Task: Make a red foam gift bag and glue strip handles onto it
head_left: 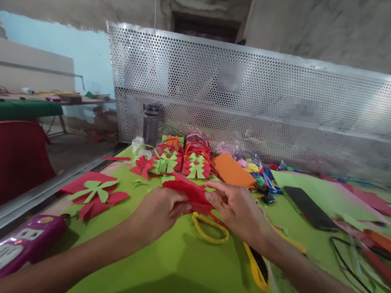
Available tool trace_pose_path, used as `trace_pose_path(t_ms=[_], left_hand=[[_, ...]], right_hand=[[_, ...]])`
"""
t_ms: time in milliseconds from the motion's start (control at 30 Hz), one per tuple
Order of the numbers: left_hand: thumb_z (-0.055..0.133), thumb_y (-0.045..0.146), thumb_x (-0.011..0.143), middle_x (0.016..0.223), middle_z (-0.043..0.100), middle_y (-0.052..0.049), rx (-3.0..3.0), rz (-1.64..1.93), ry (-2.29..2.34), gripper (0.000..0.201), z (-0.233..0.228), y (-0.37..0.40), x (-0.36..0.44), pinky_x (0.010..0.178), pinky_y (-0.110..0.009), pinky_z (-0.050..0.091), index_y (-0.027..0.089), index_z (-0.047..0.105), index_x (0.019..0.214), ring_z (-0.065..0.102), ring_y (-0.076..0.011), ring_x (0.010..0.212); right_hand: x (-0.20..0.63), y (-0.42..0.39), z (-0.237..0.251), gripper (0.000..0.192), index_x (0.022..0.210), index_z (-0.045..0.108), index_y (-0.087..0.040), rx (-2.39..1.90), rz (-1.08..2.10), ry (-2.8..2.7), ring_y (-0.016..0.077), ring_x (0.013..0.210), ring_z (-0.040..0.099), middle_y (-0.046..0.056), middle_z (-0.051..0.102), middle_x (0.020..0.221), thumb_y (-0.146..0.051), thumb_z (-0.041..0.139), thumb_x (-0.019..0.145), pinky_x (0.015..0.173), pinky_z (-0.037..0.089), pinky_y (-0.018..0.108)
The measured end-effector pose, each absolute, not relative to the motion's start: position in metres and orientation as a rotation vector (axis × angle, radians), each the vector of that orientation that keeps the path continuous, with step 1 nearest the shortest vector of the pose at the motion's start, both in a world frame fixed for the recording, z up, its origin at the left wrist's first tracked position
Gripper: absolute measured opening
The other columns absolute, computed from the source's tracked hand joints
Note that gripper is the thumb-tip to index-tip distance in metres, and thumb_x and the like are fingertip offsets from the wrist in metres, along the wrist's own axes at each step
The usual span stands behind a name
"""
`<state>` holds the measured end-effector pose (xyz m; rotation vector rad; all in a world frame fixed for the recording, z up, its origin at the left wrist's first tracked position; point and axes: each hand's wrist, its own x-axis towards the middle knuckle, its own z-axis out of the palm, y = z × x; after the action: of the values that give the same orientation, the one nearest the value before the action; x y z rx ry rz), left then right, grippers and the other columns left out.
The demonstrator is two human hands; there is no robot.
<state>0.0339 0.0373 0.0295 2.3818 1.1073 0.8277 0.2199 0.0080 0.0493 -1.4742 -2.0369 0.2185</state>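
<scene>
My left hand (160, 213) and my right hand (235, 210) meet over the middle of the green-topped table. Between them is a folded red sheet (188, 190), paper or felt, with its layers slightly apart. Left fingers pinch its near left edge; the right thumb and fingers grip its right side. Just below it lies a yellow loop (208, 238). Beneath my right forearm rests a yellow-and-black handle-like piece (257, 272). Beyond my hands stand several small red and green bags (196, 161) with bows. Red and light green bow cutouts (94, 191) lie left of my left hand.
A purple device (11, 251) sits at the near left. Farther back are a dark bottle (150, 124), an orange sheet (233, 170) and bagged colourful bits (249, 160). A black phone (308, 208) and a black cable (356, 276) lie right. Perforated metal panels (192, 72) border the far edge.
</scene>
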Motion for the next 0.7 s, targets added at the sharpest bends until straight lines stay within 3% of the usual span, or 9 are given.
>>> trace_pose_path(t_ms=[133, 233, 333, 467, 600, 700], left_hand=[[0.052, 0.023, 0.081, 0.058, 0.065, 0.0, 2.437, 0.811, 1.148, 0.02, 0.03, 0.032, 0.036, 0.046, -0.022, 0.032, 0.024, 0.071, 0.081, 0.055, -0.0139, 0.047], [0.051, 0.023, 0.082, 0.067, 0.068, -0.002, 2.454, 0.782, 1.187, 0.02, 0.028, 0.031, 0.037, 0.05, -0.024, 0.035, 0.023, 0.07, 0.088, 0.057, -0.0152, 0.051], [0.054, 0.024, 0.082, 0.076, 0.069, -0.005, 2.454, 0.836, 1.214, 0.023, 0.024, 0.031, 0.037, 0.055, -0.026, 0.038, 0.021, 0.066, 0.101, 0.058, -0.0168, 0.057], [0.056, 0.031, 0.082, 0.076, 0.065, -0.003, 2.408, 1.132, 1.258, 0.041, 0.027, 0.033, 0.033, 0.064, -0.027, 0.042, 0.019, 0.052, 0.121, 0.056, -0.0163, 0.065], [0.054, 0.038, 0.083, 0.086, 0.056, -0.003, 2.23, 1.554, 1.27, 0.047, 0.04, 0.04, 0.026, 0.077, -0.029, 0.043, 0.018, 0.046, 0.124, 0.053, -0.0162, 0.08], [0.052, 0.046, 0.082, 0.107, 0.054, -0.008, 1.815, 1.42, 1.149, 0.05, 0.044, 0.045, 0.024, 0.071, -0.027, 0.048, 0.02, 0.044, 0.124, 0.053, -0.0194, 0.094]], right_hand=[[0.217, 0.009, 0.045, 0.039, 0.116, 0.061, -0.015, -1.453, 0.29, -2.035, 0.0188, 0.071, 0.064, 0.01, 0.072, 0.089, -0.032, 0.054, 0.081, 0.058, 0.045, 0.026], [0.215, 0.01, 0.042, 0.035, 0.113, 0.061, -0.016, -1.451, 0.326, -2.033, 0.015, 0.062, 0.06, 0.005, 0.071, 0.08, -0.024, 0.052, 0.08, 0.053, 0.041, 0.024], [0.216, 0.012, 0.041, 0.022, 0.091, 0.067, -0.014, -1.454, 0.277, -2.004, 0.0116, 0.055, 0.053, 0.0, 0.065, 0.066, -0.018, 0.049, 0.078, 0.05, 0.036, 0.021], [0.223, 0.018, 0.042, 0.016, 0.068, 0.061, -0.014, -1.424, 0.348, -1.946, 0.009, 0.051, 0.047, -0.003, 0.054, 0.057, -0.017, 0.048, 0.076, 0.047, 0.032, 0.019], [0.23, 0.023, 0.044, 0.014, 0.07, 0.062, -0.014, -1.354, 0.489, -1.879, 0.0108, 0.053, 0.049, -0.002, 0.055, 0.058, -0.019, 0.05, 0.075, 0.047, 0.035, 0.02], [0.232, 0.024, 0.044, 0.016, 0.076, 0.065, -0.014, -1.285, 0.572, -1.893, 0.0116, 0.055, 0.051, -0.002, 0.058, 0.061, -0.02, 0.049, 0.076, 0.048, 0.038, 0.021]])
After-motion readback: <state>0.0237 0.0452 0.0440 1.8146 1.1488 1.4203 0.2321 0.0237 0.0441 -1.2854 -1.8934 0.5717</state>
